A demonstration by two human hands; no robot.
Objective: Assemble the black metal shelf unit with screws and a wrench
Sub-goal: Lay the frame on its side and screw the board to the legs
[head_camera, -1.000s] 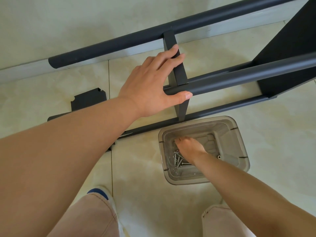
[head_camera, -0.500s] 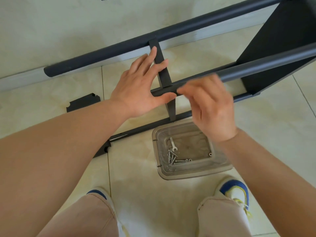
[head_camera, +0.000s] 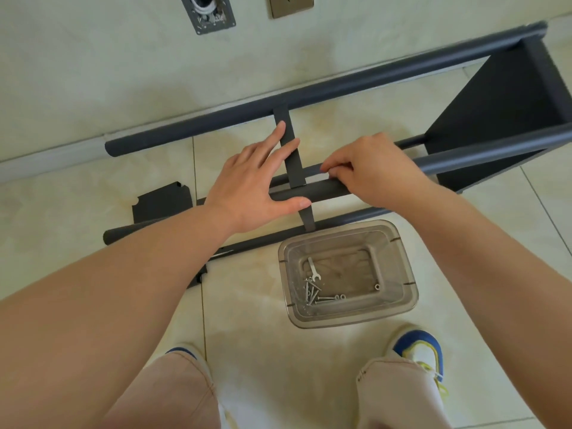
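Observation:
The black shelf frame lies on its side on the floor, with a far tube (head_camera: 309, 99) and a nearer raised tube (head_camera: 464, 157). A flat cross strap (head_camera: 289, 131) joins them, and a shelf panel (head_camera: 501, 109) closes the right end. My left hand (head_camera: 250, 187) rests flat on strap and near tube, fingers straight, thumb under the tube. My right hand (head_camera: 371, 168) sits on the near tube just right of the strap, its curled fingertips pinching a small screw that is mostly hidden. A wrench (head_camera: 312, 269) and loose screws (head_camera: 315, 294) lie in a clear plastic container (head_camera: 408, 274).
A loose black bracket plate (head_camera: 161, 202) lies on the tiles at left, beside the lower tube. The wall carries an outlet (head_camera: 291, 4) and a pipe fitting (head_camera: 207, 10). My knees and a blue-and-white shoe (head_camera: 421, 351) are at the bottom edge.
My right hand came up out of the container and moved onto the near tube beside the strap. The left hand stayed on the strap. The view tilted up, showing the wall.

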